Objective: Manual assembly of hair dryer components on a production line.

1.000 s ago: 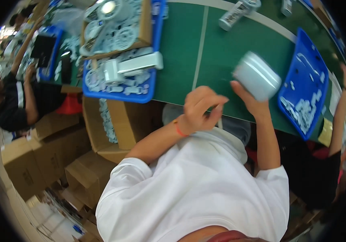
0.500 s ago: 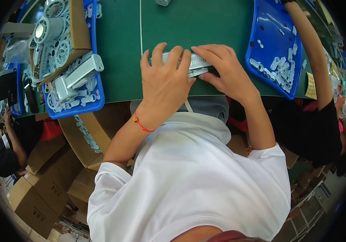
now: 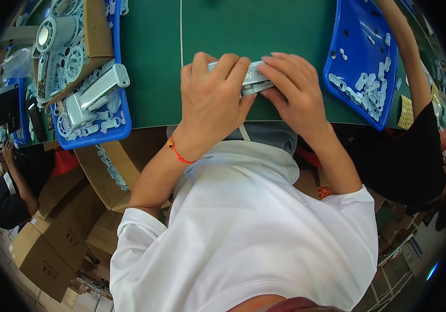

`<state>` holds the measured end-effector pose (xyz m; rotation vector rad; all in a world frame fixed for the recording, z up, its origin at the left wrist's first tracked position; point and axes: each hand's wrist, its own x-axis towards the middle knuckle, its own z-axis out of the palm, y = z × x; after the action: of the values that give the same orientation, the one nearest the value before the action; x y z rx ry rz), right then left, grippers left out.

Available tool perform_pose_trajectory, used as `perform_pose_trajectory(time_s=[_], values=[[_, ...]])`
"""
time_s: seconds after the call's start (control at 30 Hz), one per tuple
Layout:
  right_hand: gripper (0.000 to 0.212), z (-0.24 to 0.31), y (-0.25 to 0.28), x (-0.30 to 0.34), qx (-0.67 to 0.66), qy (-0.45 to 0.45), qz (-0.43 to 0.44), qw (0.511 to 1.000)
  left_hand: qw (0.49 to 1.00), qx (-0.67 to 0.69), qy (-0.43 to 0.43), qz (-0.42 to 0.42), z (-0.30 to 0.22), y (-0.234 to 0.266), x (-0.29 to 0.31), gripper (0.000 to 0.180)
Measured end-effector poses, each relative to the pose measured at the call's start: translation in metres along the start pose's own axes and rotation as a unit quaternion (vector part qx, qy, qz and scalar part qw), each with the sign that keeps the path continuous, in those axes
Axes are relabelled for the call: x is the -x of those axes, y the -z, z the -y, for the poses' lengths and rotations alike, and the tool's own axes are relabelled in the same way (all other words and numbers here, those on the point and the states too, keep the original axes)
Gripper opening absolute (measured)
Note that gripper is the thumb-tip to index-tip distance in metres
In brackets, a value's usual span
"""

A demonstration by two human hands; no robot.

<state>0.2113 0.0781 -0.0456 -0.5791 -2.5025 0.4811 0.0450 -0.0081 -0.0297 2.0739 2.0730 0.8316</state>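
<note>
The left hand [image 3: 207,101] and right hand [image 3: 301,96] gripped a pale casing [image 3: 255,76] between them, over the green bench [image 3: 249,28] close to its near edge. Along that edge, leftward, sat a blue tray [image 3: 98,139] of pale parts; rightward, a second blue tray [image 3: 355,54] held small pieces [image 3: 371,93] toward its near end.

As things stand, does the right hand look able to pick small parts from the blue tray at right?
Probably not yet: the right hand and left hand hold the silver piece, though the tray lies near.
</note>
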Motion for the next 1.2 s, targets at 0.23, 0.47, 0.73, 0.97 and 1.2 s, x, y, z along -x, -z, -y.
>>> perform_pose_trajectory(time_s=[0.23,0.47,0.73,0.97,1.2], values=[[0.032,0.037,0.001,0.006,-0.175,-0.362,0.024,0.915,0.997,-0.079,-0.009,0.014,-0.003,-0.001,0.005,0.058],[0.046,0.031,0.0,-0.014,-0.357,-0.503,0.055,0.785,0.997,-0.074,-0.008,-0.023,-0.003,-0.008,0.009,0.062],[0.045,0.038,-0.023,-0.012,-0.426,-0.427,-0.03,0.797,0.994,-0.002,0.06,-0.088,-0.004,-0.008,0.012,0.054],[0.043,0.038,-0.023,-0.016,-0.457,-0.422,-0.044,0.781,0.995,0.031,0.053,-0.074,0.005,-0.004,0.006,0.052],[0.036,0.035,-0.006,-0.017,-0.46,-0.5,-0.027,0.733,0.997,0.039,0.032,-0.064,0.001,0.004,0.006,0.055]])
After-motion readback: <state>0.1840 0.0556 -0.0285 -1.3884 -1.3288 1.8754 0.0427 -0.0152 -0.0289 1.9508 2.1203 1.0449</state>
